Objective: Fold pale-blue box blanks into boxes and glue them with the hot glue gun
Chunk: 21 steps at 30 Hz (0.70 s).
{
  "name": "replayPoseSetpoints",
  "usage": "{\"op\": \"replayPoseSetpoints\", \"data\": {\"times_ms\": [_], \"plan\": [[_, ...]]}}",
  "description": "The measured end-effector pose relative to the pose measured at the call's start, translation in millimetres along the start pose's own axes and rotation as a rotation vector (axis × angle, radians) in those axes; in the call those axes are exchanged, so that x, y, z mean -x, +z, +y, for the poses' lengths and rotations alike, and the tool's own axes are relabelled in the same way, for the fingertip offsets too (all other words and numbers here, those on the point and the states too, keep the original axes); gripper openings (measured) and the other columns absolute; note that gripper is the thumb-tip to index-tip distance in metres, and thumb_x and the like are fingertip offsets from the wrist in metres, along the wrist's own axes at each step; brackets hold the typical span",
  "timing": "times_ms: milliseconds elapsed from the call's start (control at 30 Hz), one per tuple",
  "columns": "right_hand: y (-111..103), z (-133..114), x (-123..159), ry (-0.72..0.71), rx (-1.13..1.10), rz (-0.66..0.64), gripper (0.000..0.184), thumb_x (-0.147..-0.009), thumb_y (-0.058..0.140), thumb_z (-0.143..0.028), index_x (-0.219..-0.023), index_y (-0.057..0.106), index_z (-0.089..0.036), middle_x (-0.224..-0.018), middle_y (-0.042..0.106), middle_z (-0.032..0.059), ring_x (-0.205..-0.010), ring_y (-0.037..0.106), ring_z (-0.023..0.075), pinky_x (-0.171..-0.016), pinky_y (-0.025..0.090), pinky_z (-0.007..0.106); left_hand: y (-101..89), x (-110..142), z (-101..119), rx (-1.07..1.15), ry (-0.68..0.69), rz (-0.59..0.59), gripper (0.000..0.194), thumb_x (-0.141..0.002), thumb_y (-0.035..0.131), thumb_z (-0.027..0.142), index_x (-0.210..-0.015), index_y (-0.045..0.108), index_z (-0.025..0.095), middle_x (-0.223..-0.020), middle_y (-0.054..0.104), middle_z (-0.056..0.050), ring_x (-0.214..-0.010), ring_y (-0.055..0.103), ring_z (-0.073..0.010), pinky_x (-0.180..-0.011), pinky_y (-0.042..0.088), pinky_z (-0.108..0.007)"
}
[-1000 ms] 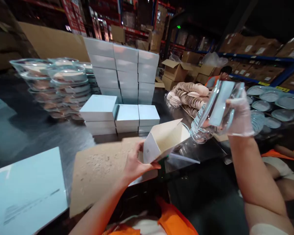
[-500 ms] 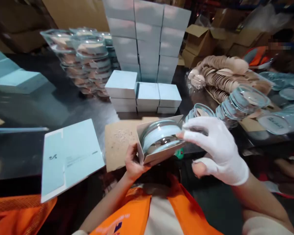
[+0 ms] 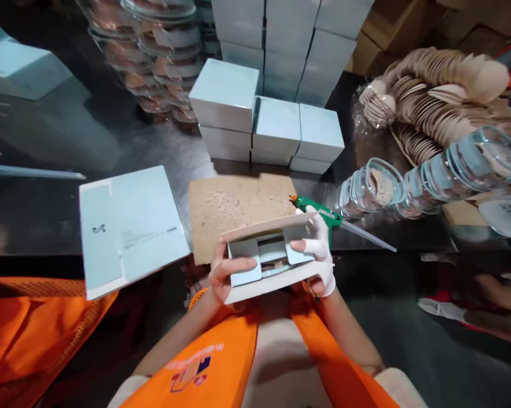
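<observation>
I hold a small pale blue carton (image 3: 269, 276) in front of my chest with both hands. My bare left hand (image 3: 225, 273) grips its left end, thumb pressed on the left side flap. My right hand (image 3: 319, 258), in a white glove with bare fingertips, grips the right end and presses the right side flap inward. Between the two flaps a glass dish shows inside the carton. The top lid flap still stands up.
A brown cardboard sheet (image 3: 238, 205) lies on the dark table just beyond the carton. Flat unfolded cartons (image 3: 130, 225) sit left. Stacked closed boxes (image 3: 276, 122) stand behind. Rows of glass dishes (image 3: 429, 175), a green tool (image 3: 323, 214) and beige round pads (image 3: 438, 102) lie right.
My right hand put the glass dish into the carton and let go. Both hands have since folded the two side flaps in over it. The view has tilted downward.
</observation>
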State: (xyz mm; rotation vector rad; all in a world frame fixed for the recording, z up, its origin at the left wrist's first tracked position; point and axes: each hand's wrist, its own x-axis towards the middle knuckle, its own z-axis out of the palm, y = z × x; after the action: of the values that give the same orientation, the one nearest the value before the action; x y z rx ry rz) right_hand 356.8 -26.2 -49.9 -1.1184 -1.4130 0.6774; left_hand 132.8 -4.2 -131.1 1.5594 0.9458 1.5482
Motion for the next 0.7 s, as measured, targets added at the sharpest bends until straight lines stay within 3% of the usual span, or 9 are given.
{"op": "replayPoseSetpoints", "data": {"times_ms": [100,200,300,400,467,533,567,633,700], "plan": [[20,-14,-5,0.13,-0.003,0.171,0.061,-0.083,0.063,-0.085,-0.104,0.068,-0.028,-0.138,0.062,0.0108,-0.129,0.063,0.0367,-0.109,0.053,0.053,4.5,-4,8,0.013,0.165,0.052,0.053,-0.079,0.075,0.073,-0.115,0.072,0.035,-0.1,0.074,-0.004,-0.088,0.073,-0.0268,-0.086,0.063,-0.046],[36,-27,-9,0.175,-0.04,0.395,0.046,-0.087,0.074,-0.053,-0.122,0.052,-0.031,-0.119,0.066,0.0074,-0.109,0.068,0.0278,-0.097,0.058,0.043,5.9,-17,14,0.031,0.284,0.099,0.07,-0.084,0.078,0.066,-0.146,0.049,0.05,-0.124,0.071,-0.001,-0.103,0.073,-0.0246,-0.091,0.061,-0.045],[36,-34,-10,0.207,-0.155,0.344,0.058,-0.084,0.078,-0.04,-0.132,0.046,-0.034,-0.117,0.064,0.0055,-0.105,0.069,0.0244,-0.093,0.06,0.039,-5.4,-28,20,-0.073,0.416,-0.022,0.05,-0.086,0.076,0.069,-0.129,0.069,0.045,-0.128,0.069,-0.005,-0.119,0.07,-0.0305,-0.097,0.059,-0.049],[10,-29,-4,0.28,-0.138,0.216,0.052,-0.091,0.071,-0.051,-0.136,0.052,-0.032,-0.122,0.067,0.007,-0.11,0.071,0.0267,-0.097,0.059,0.042,-20.2,-34,25,-0.152,0.399,-0.128,0.044,-0.08,0.079,0.072,-0.11,0.08,0.039,-0.125,0.07,-0.008,-0.121,0.069,-0.036,-0.099,0.059,-0.056],[-17,-20,0,0.339,0.108,0.219,0.043,-0.1,0.054,-0.062,-0.124,0.062,-0.027,-0.118,0.07,0.0092,-0.109,0.071,0.0287,-0.099,0.058,0.045,-24.1,-37,24,-0.147,0.392,-0.156,0.047,-0.076,0.085,0.071,-0.11,0.08,0.04,-0.125,0.07,-0.008,-0.122,0.07,-0.0369,-0.102,0.059,-0.059],[-43,-8,1,0.467,0.522,0.275,0.05,-0.101,0.044,-0.067,-0.11,0.068,-0.023,-0.113,0.072,0.0125,-0.107,0.071,0.0317,-0.101,0.055,0.048,-21.6,-37,20,-0.12,0.419,-0.179,0.051,-0.069,0.091,0.067,-0.109,0.079,0.038,-0.128,0.069,-0.008,-0.122,0.07,-0.0372,-0.102,0.06,-0.06],[-53,-3,0,0.573,0.721,0.272,0.052,-0.099,0.046,-0.067,-0.109,0.069,-0.022,-0.114,0.072,0.0143,-0.108,0.071,0.0339,-0.1,0.054,0.05,-18.8,-36,17,-0.106,0.435,-0.175,0.052,-0.066,0.094,0.064,-0.107,0.079,0.037,-0.128,0.069,-0.008,-0.121,0.071,-0.0365,-0.101,0.061,-0.059],[-65,7,-6,0.804,0.984,0.143,0.05,-0.093,0.059,-0.065,-0.111,0.07,-0.02,-0.118,0.073,0.0181,-0.11,0.071,0.0382,-0.099,0.053,0.051,-13.7,-33,10,-0.084,0.465,-0.139,0.047,-0.063,0.097,0.056,-0.1,0.079,0.034,-0.126,0.068,-0.006,-0.118,0.072,-0.0337,-0.097,0.064,-0.053],[-69,16,-15,0.957,0.997,0.029,0.044,-0.083,0.074,-0.054,-0.109,0.07,-0.019,-0.116,0.074,0.0192,-0.11,0.072,0.0397,-0.096,0.053,0.049,-14.2,-29,8,-0.078,0.398,-0.054,0.041,-0.064,0.096,0.056,-0.09,0.077,0.031,-0.119,0.067,-0.005,-0.116,0.071,-0.0314,-0.098,0.063,-0.05]]}}
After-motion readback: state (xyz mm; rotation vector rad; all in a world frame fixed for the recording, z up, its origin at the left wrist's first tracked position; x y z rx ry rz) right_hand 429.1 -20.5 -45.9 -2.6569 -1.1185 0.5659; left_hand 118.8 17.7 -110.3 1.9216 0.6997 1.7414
